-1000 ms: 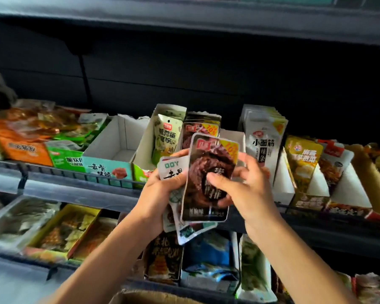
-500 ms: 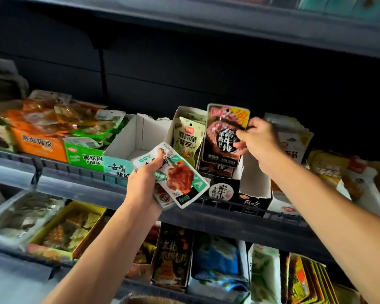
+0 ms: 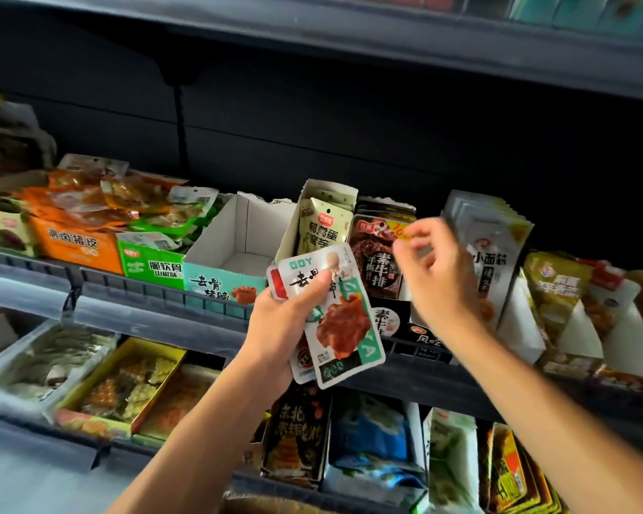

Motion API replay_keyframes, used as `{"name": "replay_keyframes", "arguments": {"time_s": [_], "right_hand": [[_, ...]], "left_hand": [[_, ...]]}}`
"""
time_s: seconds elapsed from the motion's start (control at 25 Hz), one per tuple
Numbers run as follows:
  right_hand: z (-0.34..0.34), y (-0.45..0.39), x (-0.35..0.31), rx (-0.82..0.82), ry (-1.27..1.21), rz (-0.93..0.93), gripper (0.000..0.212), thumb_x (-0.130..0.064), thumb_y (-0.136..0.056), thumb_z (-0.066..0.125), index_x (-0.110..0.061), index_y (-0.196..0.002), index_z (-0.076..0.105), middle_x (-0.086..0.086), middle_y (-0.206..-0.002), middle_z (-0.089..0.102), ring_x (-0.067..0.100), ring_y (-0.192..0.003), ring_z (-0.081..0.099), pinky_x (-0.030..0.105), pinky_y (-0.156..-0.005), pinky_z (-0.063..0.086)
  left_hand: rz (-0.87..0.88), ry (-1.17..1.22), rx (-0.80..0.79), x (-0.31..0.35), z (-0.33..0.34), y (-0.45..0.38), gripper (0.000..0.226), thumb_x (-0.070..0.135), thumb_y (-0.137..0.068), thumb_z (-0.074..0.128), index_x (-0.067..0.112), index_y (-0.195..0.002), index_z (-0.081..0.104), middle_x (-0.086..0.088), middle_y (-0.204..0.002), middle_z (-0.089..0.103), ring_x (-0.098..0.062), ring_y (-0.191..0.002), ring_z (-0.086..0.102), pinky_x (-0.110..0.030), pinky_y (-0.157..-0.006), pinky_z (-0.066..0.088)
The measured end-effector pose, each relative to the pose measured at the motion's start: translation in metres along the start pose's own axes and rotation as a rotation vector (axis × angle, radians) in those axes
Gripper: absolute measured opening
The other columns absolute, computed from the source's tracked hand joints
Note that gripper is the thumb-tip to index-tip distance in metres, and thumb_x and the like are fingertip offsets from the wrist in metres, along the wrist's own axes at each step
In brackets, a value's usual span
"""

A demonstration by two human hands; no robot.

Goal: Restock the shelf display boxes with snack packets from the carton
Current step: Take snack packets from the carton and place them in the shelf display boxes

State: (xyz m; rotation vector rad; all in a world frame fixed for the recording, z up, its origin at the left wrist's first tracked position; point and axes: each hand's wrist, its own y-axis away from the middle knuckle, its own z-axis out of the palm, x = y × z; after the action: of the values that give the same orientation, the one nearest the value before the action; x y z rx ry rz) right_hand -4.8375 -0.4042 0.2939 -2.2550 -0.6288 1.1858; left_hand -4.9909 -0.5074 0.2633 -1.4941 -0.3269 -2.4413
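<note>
Several white-and-teal snack packets [image 3: 335, 317] were fanned in the left hand [image 3: 279, 328] at centre frame, thumb pressed across their tops, probably so that the front one could be peeled off singly. The right hand [image 3: 435, 280], fingers loosely curled and gripping nothing, hovered before the dark beef-steak packets [image 3: 372, 254] standing upright in their black display box [image 3: 390, 320], apparently poised between placements. Left of centre, the teal display box [image 3: 223, 283] bearing matching artwork showed a bare white interior, the likely destination for the fanned packets.
</note>
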Motion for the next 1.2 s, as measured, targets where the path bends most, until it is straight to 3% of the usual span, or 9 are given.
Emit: {"name": "replay_keyframes", "arguments": {"time_s": [0.12, 0.24, 0.32, 0.44, 0.56, 0.72, 0.84, 1.08, 1.2], "right_hand": [[-0.011, 0.055, -0.024, -0.478, -0.331, 0.171, 0.045, -0.034, -0.084, 0.076, -0.036, -0.121, 0.05, -0.011, -0.094, 0.071, 0.007, -0.08, 0.071, 0.025, -0.066, 0.059], [-0.01, 0.069, -0.016, -0.307, -0.397, 0.319, 0.045, -0.022, -0.08, 0.081, -0.03, -0.116, 0.055, -0.009, -0.097, 0.074, -0.001, -0.084, 0.07, 0.011, -0.067, 0.052], [-0.015, 0.062, -0.009, -0.188, -0.516, 0.441, 0.033, -0.014, -0.08, 0.081, -0.019, -0.107, 0.062, -0.005, -0.093, 0.076, 0.005, -0.085, 0.072, 0.016, -0.069, 0.055], [-0.025, 0.05, -0.007, -0.307, -0.522, 0.549, 0.031, -0.028, -0.079, 0.081, -0.02, -0.107, 0.069, -0.008, -0.096, 0.077, 0.008, -0.09, 0.073, 0.031, -0.084, 0.056], [-0.031, 0.029, -0.02, -0.399, -0.503, 0.464, 0.025, -0.021, -0.082, 0.078, -0.022, -0.105, 0.07, -0.008, -0.097, 0.077, 0.005, -0.084, 0.073, 0.028, -0.079, 0.056], [-0.012, -0.015, -0.045, -0.424, -0.427, 0.383, 0.013, -0.024, -0.087, 0.073, -0.021, -0.099, 0.071, -0.001, -0.08, 0.073, 0.008, -0.046, 0.049, 0.019, -0.037, 0.032], [0.027, -0.06, -0.063, -0.289, -0.449, 0.335, 0.012, -0.026, -0.089, 0.071, -0.016, -0.094, 0.069, 0.005, -0.074, 0.068, 0.009, -0.042, 0.047, 0.02, -0.036, 0.03], [0.13, -0.13, -0.091, -0.309, -0.118, 0.153, 0.045, -0.022, -0.093, 0.068, -0.014, -0.134, 0.052, 0.009, -0.107, 0.068, 0.011, -0.054, 0.057, 0.015, -0.033, 0.036], [0.171, -0.137, -0.086, -0.429, 0.141, 0.016, 0.014, -0.015, -0.09, 0.07, -0.011, -0.102, 0.065, 0.013, -0.099, 0.068, 0.023, -0.075, 0.067, 0.027, -0.053, 0.055]], "left_hand": [[0.024, -0.001, -0.053, -0.01, 0.013, 0.003, 0.019, 0.021, -0.085, 0.07, 0.011, -0.1, 0.073, -0.015, -0.096, 0.076, -0.03, -0.082, 0.075, -0.042, -0.07, 0.063], [-0.08, 0.016, -0.148, -0.017, 0.018, 0.005, 0.024, 0.019, -0.086, 0.07, 0.01, -0.109, 0.07, -0.016, -0.104, 0.075, -0.034, -0.091, 0.073, -0.047, -0.079, 0.06], [-0.093, -0.04, -0.177, -0.019, 0.019, 0.007, 0.018, 0.007, -0.086, 0.067, 0.01, -0.104, 0.07, -0.016, -0.101, 0.075, -0.033, -0.09, 0.072, -0.049, -0.082, 0.059], [-0.042, -0.168, -0.102, -0.016, 0.014, 0.007, 0.01, 0.002, -0.085, 0.069, 0.011, -0.089, 0.07, -0.016, -0.091, 0.076, -0.029, -0.077, 0.074, -0.043, -0.071, 0.061], [-0.007, -0.246, -0.106, 0.003, 0.001, 0.004, 0.005, 0.012, -0.084, 0.073, 0.009, -0.087, 0.07, -0.016, -0.087, 0.076, -0.029, -0.072, 0.074, -0.039, -0.063, 0.061], [0.06, -0.365, -0.02, 0.036, -0.032, -0.015, 0.019, 0.026, -0.09, 0.068, 0.009, -0.082, 0.071, -0.018, -0.081, 0.075, -0.029, -0.067, 0.071, -0.038, -0.063, 0.058], [0.243, -0.637, 0.052, 0.051, -0.071, -0.033, 0.04, 0.037, -0.092, 0.067, -0.002, -0.084, 0.065, -0.026, -0.082, 0.069, -0.025, -0.069, 0.069, -0.033, -0.063, 0.051], [0.271, -0.769, 0.052, 0.053, -0.121, -0.037, 0.04, 0.021, -0.097, 0.062, 0.007, -0.061, 0.051, 0.009, -0.04, 0.039, -0.003, -0.033, 0.031, -0.013, -0.037, 0.024], [0.283, -0.724, -0.026, 0.052, -0.127, -0.035, 0.04, 0.016, -0.097, 0.061, 0.018, -0.058, 0.05, 0.013, -0.041, 0.04, 0.0, -0.036, 0.033, -0.014, -0.04, 0.026]]}}
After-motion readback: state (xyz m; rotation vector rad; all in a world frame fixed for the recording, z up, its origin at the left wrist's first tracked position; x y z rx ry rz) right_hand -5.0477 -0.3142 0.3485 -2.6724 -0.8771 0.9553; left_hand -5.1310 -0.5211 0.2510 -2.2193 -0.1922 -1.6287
